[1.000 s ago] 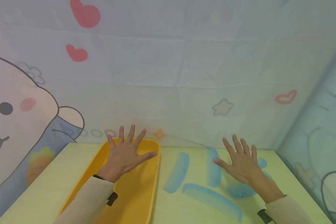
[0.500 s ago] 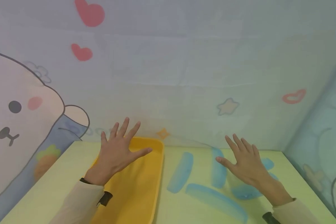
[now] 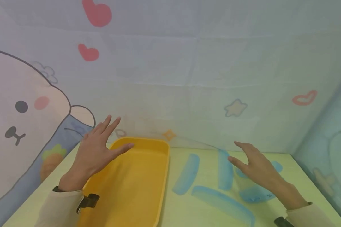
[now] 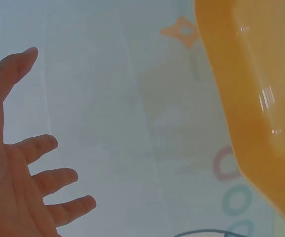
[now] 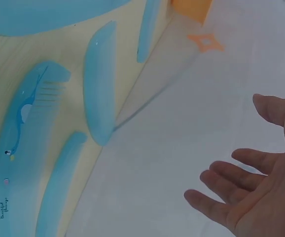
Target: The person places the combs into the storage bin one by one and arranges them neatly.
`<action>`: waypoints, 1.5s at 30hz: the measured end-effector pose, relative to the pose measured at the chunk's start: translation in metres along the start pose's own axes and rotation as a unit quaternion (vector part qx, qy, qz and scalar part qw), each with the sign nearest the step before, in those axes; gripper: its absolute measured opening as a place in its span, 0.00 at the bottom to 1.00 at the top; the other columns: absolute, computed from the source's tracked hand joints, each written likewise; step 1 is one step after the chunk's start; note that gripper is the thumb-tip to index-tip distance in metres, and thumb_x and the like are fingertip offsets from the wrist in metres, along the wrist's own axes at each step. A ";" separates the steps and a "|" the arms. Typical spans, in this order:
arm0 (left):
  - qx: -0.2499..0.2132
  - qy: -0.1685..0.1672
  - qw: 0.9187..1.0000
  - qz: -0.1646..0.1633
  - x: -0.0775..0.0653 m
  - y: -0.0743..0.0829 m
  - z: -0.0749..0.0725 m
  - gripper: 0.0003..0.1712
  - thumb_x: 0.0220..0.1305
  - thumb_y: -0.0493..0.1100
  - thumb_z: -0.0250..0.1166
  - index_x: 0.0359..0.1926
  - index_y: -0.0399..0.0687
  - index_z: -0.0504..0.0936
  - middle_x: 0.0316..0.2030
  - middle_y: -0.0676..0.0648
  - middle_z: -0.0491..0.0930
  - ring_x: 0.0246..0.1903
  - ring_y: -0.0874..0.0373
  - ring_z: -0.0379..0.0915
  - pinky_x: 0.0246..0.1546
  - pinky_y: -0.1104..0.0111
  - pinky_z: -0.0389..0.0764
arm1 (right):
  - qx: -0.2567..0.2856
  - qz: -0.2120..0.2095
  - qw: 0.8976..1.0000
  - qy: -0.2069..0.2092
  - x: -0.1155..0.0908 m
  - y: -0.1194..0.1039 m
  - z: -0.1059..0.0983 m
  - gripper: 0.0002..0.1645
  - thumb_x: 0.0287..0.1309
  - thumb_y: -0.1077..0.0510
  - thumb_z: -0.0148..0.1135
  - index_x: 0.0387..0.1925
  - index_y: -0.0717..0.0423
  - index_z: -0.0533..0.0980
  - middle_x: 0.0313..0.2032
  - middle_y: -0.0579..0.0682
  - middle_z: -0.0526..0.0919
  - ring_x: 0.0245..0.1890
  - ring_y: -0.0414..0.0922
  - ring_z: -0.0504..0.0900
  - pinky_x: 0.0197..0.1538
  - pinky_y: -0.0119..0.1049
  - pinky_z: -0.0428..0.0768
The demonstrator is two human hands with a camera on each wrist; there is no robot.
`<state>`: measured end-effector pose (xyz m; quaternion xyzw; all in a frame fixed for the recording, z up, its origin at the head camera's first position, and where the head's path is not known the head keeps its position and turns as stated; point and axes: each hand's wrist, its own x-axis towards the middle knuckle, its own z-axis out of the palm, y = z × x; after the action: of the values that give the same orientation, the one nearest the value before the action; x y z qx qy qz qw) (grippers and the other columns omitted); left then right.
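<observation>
My left hand (image 3: 92, 154) hovers over the left rim of a yellow plastic tray (image 3: 165, 170), fingers spread and holding nothing. In the left wrist view its palm and relaxed fingers show beside the tray's edge. My right hand (image 3: 261, 167) hangs above several blue combs on the right, fingers loosely extended, thumb apart. Below it lies a printed comb (image 3: 253, 195), with another comb (image 3: 277, 166) partly hidden behind the hand. To its left are an upright-lying comb (image 3: 225, 173), a slanted comb (image 3: 186, 175) and a long curved comb (image 3: 224, 201). The right wrist view shows lettering on one comb (image 5: 14, 143).
A pale yellow-green table (image 3: 176, 211) carries the tray and combs. Right behind it hangs a printed cloth (image 3: 170, 72) with hearts and a cartoon bear, and a second cloth side (image 3: 329, 142) closes off the right.
My left hand has moved left from over the tray toward its left edge and turned sideways. The right hand has turned too, its fingers now overlapping. The view has shifted slightly left.
</observation>
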<state>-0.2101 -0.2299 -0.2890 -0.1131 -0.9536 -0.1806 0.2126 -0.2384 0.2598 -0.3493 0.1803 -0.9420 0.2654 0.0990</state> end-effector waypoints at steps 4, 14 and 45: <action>-0.018 0.016 1.000 0.010 -0.003 -0.012 -0.005 0.56 0.66 0.70 0.70 0.85 0.51 0.59 0.83 0.39 0.51 0.74 0.24 0.54 0.65 0.24 0.57 | 0.013 -0.002 1.000 -0.019 -0.004 0.006 0.001 0.46 0.76 0.40 0.64 0.78 0.66 0.64 0.72 0.69 0.70 0.70 0.70 0.69 0.64 0.70 0.73; -0.088 0.013 0.996 -0.005 -0.011 -0.050 -0.019 0.55 0.70 0.59 0.72 0.85 0.44 0.55 0.85 0.41 0.43 0.78 0.26 0.44 0.68 0.25 0.54 | 0.075 -0.021 0.993 -0.085 -0.011 0.024 0.007 0.39 0.73 0.44 0.68 0.73 0.64 0.71 0.68 0.62 0.78 0.64 0.61 0.79 0.61 0.59 0.81; -0.128 -0.124 0.976 -0.122 -0.051 -0.141 0.026 0.55 0.71 0.62 0.71 0.84 0.41 0.55 0.76 0.23 0.57 0.65 0.16 0.64 0.54 0.31 0.77 | 0.130 -0.013 0.967 -0.220 -0.018 0.035 0.034 0.24 0.66 0.53 0.76 0.56 0.64 0.81 0.49 0.50 0.86 0.49 0.52 0.83 0.49 0.40 0.84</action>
<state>-0.2157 -0.3550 -0.3750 -0.0437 -0.9481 -0.3106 0.0529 -0.2382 0.2745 -0.3988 0.2580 -0.8955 0.3381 -0.1311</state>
